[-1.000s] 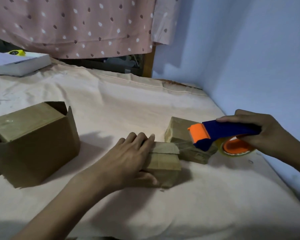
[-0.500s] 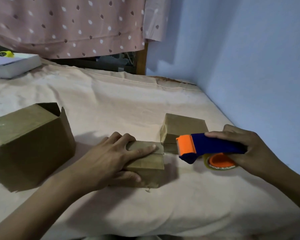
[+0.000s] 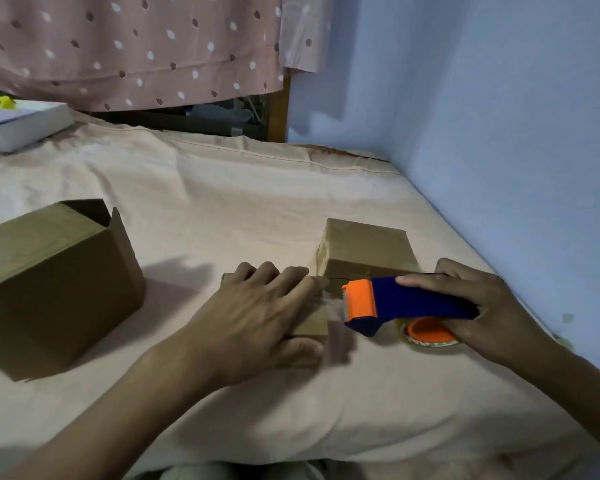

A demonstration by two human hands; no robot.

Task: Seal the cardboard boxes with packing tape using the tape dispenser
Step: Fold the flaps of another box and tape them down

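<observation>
Left hand (image 3: 257, 317) lies flat, fingers extended, atop the small cardboard box (image 3: 312, 323) on the sheet-covered surface (image 3: 222, 202). Right hand (image 3: 482, 306) grips the blue-and-orange tape dispenser (image 3: 395, 303), its orange head at the box's right edge. Second small box (image 3: 364, 247) sits just behind; large open box (image 3: 49, 278) stands well left.

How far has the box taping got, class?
Done, apparently: the closed box behind. In hand: the left hand presses the small box while the right hand brings the tape dispenser to it. Left: the big box, one flap up.
</observation>
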